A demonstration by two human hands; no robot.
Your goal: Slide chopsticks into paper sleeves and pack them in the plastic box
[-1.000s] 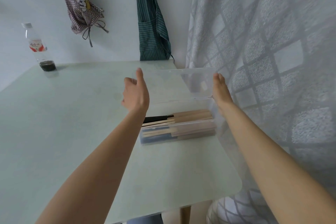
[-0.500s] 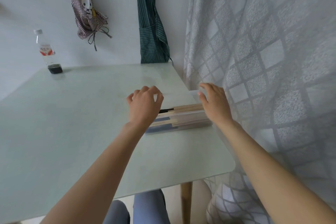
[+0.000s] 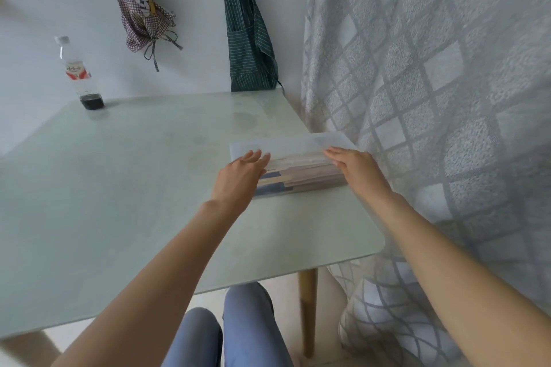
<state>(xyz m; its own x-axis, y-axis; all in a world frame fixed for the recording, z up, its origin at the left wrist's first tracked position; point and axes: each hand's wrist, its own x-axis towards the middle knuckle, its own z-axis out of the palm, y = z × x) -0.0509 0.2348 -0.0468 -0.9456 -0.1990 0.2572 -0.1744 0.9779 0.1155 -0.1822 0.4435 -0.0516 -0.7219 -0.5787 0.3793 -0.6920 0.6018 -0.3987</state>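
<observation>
Head view: plastic box (image 3: pixel 293 168) at right edge of table (image 3: pixel 134 188), lid on, sleeved chopsticks (image 3: pixel 301 177) visible inside. Left hand (image 3: pixel 241 179) flat on lid's left end, right hand (image 3: pixel 357 171) flat on right end, fingers straight, gripping nothing. Bottle (image 3: pixel 79 74) far left.

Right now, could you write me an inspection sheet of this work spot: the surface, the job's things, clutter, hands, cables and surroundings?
Surface: pale green table, wooden leg at the near right corner.
Job's things: clear plastic box near the right edge, sleeved chopsticks stacked inside, translucent lid lying on top.
Clutter: plastic bottle with dark liquid at the bottom, far left.
Hands: left hand and right hand lie flat, fingers straight, on the box's two ends.
Cables: nothing seen.
Surroundings: checked cloth bag and green striped apron hang on the wall; patterned grey curtain at the right.
</observation>
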